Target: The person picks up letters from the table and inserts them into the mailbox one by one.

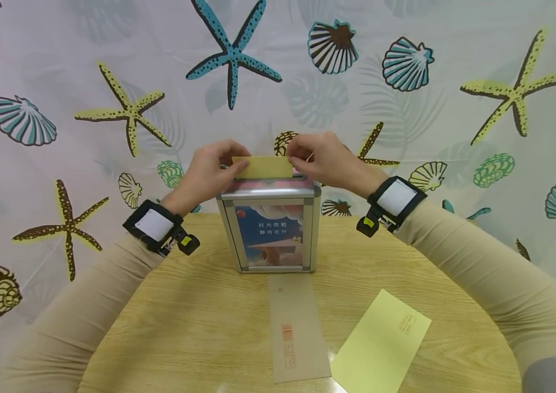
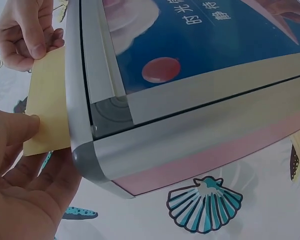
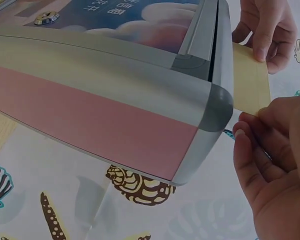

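Observation:
A yellow envelope (image 1: pixel 265 168) stands upright at the top of a letter box (image 1: pixel 270 193), its lower part hidden inside the slot. My left hand (image 1: pixel 213 170) pinches the envelope's left end between thumb and fingers. At the opposite end my right hand (image 1: pixel 319 159) pinches the upper corner. The left wrist view shows the left thumb on the near face of the envelope (image 2: pixel 49 105), with fingers behind it. In the right wrist view, the right thumb and fingertips meet at the edge of the envelope (image 3: pixel 250 85).
The letter box has a silver frame, pink sides and a blue picture front with a lock (image 3: pixel 47 18). Before it on the round wooden table (image 1: pixel 199 327) lie a brown envelope (image 1: pixel 297 327) and another yellow envelope (image 1: pixel 381 344). A patterned curtain (image 1: pixel 278 114) hangs behind.

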A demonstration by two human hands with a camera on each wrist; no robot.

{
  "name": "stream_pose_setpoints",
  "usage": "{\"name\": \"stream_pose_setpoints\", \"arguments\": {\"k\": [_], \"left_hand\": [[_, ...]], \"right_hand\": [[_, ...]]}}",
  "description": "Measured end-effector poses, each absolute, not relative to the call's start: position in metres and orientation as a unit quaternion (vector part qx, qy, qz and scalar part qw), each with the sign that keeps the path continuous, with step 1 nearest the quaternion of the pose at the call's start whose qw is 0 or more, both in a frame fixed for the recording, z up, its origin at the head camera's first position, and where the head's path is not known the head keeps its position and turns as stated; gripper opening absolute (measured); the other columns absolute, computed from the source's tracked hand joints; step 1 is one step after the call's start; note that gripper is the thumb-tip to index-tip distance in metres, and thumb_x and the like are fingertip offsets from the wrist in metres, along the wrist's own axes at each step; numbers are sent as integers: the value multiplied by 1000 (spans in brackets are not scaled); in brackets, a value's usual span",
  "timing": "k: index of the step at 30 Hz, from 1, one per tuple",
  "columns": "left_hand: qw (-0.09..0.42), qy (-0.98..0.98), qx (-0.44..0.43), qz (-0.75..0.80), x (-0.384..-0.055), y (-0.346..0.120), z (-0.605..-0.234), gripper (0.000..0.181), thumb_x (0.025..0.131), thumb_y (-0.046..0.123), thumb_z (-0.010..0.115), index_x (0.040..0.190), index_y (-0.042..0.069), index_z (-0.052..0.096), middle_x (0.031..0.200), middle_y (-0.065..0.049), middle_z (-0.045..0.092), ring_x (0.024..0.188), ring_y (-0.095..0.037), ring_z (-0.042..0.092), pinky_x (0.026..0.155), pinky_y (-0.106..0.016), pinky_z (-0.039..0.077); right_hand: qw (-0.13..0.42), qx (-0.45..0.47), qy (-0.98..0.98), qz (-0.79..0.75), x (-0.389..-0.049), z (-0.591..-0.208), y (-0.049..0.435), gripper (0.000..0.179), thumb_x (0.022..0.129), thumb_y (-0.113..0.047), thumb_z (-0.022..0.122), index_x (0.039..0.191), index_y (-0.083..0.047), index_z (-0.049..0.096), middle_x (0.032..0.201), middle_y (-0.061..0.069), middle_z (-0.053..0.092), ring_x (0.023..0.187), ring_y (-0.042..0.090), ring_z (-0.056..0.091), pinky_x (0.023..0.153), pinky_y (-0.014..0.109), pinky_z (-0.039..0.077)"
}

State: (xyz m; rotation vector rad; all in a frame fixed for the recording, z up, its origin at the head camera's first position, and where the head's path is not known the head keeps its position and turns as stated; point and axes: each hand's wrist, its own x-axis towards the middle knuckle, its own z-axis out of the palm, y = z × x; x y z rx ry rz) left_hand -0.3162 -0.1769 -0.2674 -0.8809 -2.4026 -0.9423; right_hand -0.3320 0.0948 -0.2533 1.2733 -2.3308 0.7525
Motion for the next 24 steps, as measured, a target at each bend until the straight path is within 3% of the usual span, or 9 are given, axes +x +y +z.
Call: {"name": "stream_pose_setpoints", "arguments": {"k": [13,24], "left_hand": [[216,-879,-326,-274,-318,-177,-269,12,91,14,69,98,8,75,96,-6,70,78,-14,60,68,-33,52],[169,-907,-284,-262,-314,-174,-270,12,91,14,67,99,8,74,89,-8,69,75,-20,58,65,-35,48]], "right_hand": [[166,452,-842,244,-334,-260,95,7,93,-9,62,97,-8,68,86,3,71,77,7,63,69,32,54],[189,446,-852,199,-334,-267,93,12,91,-9,63,94,-7,75,85,5,66,74,16,54,62,32,46]]}}
